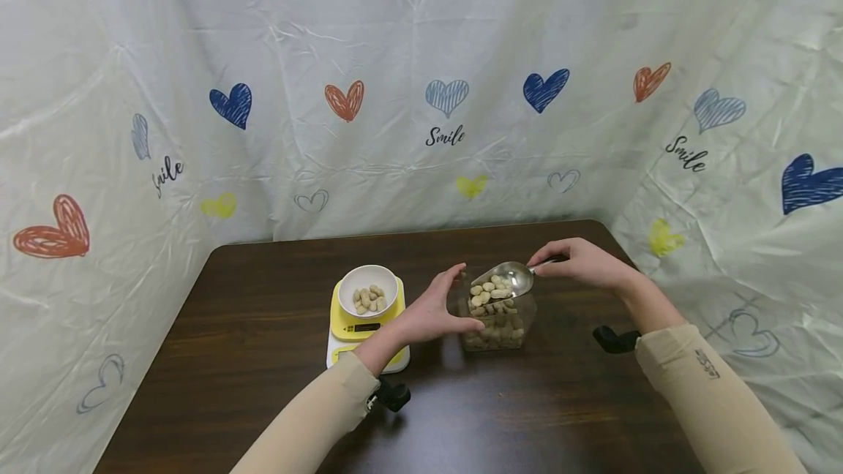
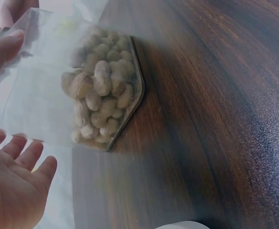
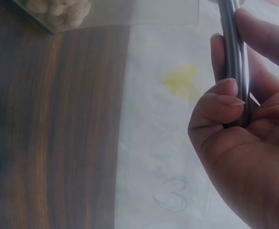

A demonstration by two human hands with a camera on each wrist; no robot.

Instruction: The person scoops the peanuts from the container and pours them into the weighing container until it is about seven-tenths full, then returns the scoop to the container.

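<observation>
A metal scoop [image 1: 516, 278] lies tilted at the mouth of a clear plastic container [image 1: 494, 333], with peanuts [image 1: 490, 290] in it. My right hand [image 1: 582, 262] grips the scoop's handle [image 3: 232, 52], fingers curled round it in the right wrist view. Around the container's left side my left hand [image 1: 435, 309] holds it, thumb on the near side and fingers on the far side. More peanuts [image 2: 101, 86] fill the container's lower part in the left wrist view. Left of that hand, a white bowl [image 1: 349, 282] with several peanuts stands on a yellow and white kitchen scale [image 1: 339, 328].
Everything stands on a dark wooden table [image 1: 263, 357]. A white curtain [image 1: 388, 35] with printed hearts hangs behind and at both sides. Black straps with cameras [image 1: 395, 395] sit at the wrists. The left forearm passes close by the scale's right side.
</observation>
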